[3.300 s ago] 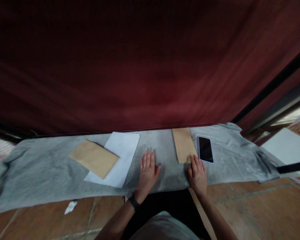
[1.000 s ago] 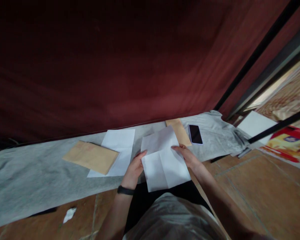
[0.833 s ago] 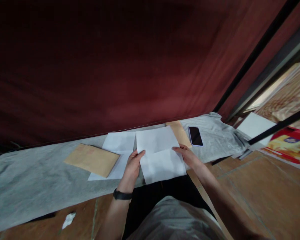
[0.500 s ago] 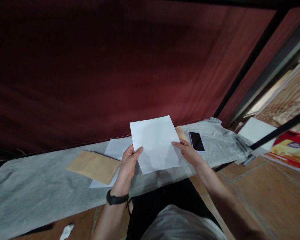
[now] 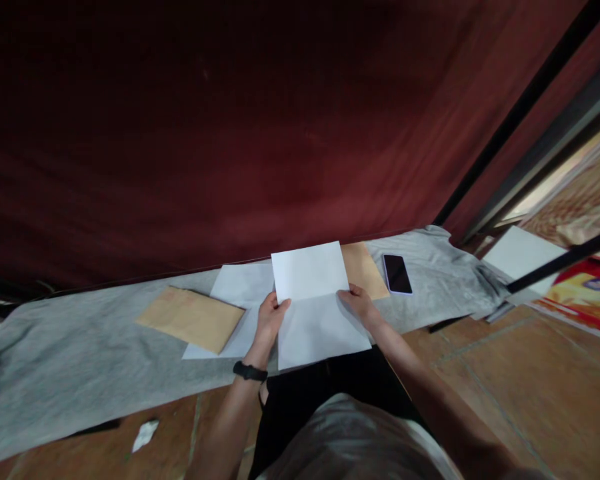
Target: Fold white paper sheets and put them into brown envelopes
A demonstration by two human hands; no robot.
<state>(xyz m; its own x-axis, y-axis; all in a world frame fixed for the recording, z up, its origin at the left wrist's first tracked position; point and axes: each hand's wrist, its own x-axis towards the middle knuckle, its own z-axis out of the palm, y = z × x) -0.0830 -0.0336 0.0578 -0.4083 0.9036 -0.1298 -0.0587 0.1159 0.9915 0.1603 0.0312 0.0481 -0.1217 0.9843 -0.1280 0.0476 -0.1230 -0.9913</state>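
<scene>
A white sheet of paper [image 5: 313, 300] with a crease across its middle is held up between both hands. My left hand [image 5: 270, 319] pinches its left edge, thumb on top. At the right edge, my right hand [image 5: 360, 305] grips the sheet with its thumb over the front. Left of the sheet, a brown envelope [image 5: 193, 319] lies partly over more white paper [image 5: 243, 283]. Another brown envelope [image 5: 365, 267] rests behind my right hand, partly hidden by the held sheet.
Grey cloth [image 5: 80, 353] covers the long narrow surface. A phone [image 5: 397, 274] lies at its right part. Behind stands a dark red wall [image 5: 280, 133]. A white crumpled scrap [image 5: 145, 435] is on the tiled floor, and a red package [image 5: 587, 293] is at the far right.
The held sheet, earlier showing as a shorter panel, now shows a longer surface with its lower part spread toward my body. Both hands remain on its edges. More of the right envelope shows.
</scene>
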